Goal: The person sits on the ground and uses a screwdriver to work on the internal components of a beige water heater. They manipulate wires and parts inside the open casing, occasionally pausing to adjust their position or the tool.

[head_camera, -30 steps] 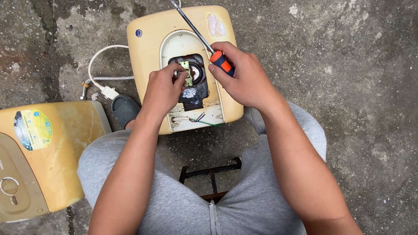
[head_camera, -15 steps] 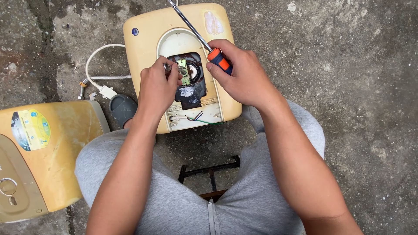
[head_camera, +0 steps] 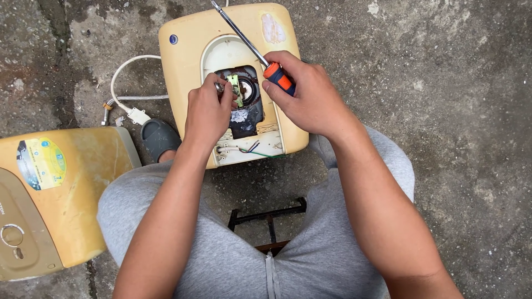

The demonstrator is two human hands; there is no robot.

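Two hands work at the open hatch of a yellowed water heater (head_camera: 183,66) lying on the concrete floor (head_camera: 443,83). Left hand (head_camera: 208,113) has its fingers (head_camera: 217,87) pinched together on a small metal part just left of the green-and-brass fitting (head_camera: 237,88). Right hand (head_camera: 310,94) is clamped on an orange-handled screwdriver (head_camera: 278,77), shaft slanting up and away from the fingers. A second heater (head_camera: 66,194) lies well left of both hands.

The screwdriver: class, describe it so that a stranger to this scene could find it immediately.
Start at the yellowed heater lying open on the concrete between the person's knees. Over its open hatch, the right hand grips the screwdriver. It is the only tool here, with an orange-and-black handle and a long steel shaft slanting up-left.
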